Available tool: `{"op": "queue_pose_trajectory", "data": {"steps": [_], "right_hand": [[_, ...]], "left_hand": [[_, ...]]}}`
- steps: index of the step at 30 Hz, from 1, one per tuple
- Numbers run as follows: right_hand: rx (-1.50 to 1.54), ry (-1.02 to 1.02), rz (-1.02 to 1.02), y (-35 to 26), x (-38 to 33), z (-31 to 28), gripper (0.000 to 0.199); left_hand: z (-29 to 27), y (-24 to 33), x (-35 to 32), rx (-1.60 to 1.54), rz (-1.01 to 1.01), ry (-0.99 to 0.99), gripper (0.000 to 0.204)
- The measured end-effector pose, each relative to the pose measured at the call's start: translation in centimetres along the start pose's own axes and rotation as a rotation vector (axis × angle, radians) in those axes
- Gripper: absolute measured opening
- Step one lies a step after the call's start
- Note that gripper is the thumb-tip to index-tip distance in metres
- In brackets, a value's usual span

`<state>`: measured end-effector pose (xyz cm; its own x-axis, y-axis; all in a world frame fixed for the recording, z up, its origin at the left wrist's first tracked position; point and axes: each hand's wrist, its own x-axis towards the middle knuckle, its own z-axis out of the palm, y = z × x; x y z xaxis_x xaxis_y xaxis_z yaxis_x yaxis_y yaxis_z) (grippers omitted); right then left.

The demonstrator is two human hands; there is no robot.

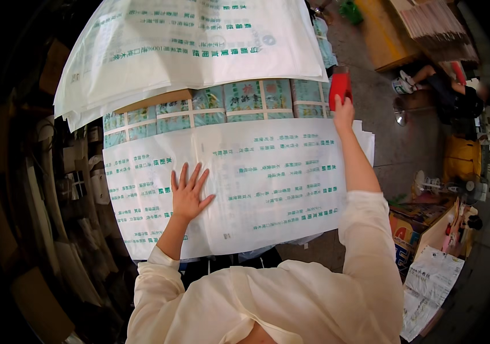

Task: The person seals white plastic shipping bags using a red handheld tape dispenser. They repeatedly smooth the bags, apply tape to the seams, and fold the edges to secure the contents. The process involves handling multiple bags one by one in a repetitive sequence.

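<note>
Just beyond the cream shirt (291, 298), near edge of the white printed sheet (248, 192), long axis left to right, with open floor (397, 150) past its right edge. Left hand (188, 196) flat on it, with fingers spread, gripping nothing. Beyond its far edge, right hand (344, 110) with fingers closed around a red block (339, 87) pointing away; alongside, green-wrapped packs (245, 103), partly covered by farther sheets (199, 49).

Workshop — printed sheets (279, 183), wrapped bundles (259, 101)

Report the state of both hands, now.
Left hand: open, fingers spread on the white printed sheet.
Right hand: closed, holding a red block-like object.
</note>
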<state>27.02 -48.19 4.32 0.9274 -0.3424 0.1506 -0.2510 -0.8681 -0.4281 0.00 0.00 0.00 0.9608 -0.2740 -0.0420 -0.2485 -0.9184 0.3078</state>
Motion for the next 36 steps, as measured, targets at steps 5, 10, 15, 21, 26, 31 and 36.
{"op": "queue_pose_trajectory", "data": {"steps": [5,10,15,21,26,31,36], "right_hand": [[1.241,-0.237,0.177,-5.0,-9.5,-10.8,0.035],[2.180,-0.434,0.720,-11.4,-22.3,-15.2,0.034],[2.654,-0.772,0.689,-18.6,-30.2,-12.4,0.033],[1.970,-0.616,0.781,-23.9,-32.9,-9.4,0.033],[1.351,-0.551,0.661,-28.6,-33.6,-4.2,0.037],[1.205,-0.628,0.598,-29.5,-32.9,0.0,0.036],[1.097,-0.587,0.566,-31.0,-32.4,2.1,0.036]], "left_hand": [[-0.1,-0.7,-0.9,-0.032,-0.017,0.026,0.070],[-0.1,-0.8,-0.8,-0.102,0.006,0.079,0.070],[0.4,-1.4,-1.1,-0.157,0.026,0.116,0.069],[1.1,-2.3,-1.4,-0.226,0.046,0.166,0.068],[1.1,-2.8,-1.6,-0.295,0.052,0.158,0.067],[1.0,-3.3,-1.6,-0.343,0.047,0.137,0.066],[1.0,-3.6,-1.7,-0.376,0.044,0.114,0.063]]}}
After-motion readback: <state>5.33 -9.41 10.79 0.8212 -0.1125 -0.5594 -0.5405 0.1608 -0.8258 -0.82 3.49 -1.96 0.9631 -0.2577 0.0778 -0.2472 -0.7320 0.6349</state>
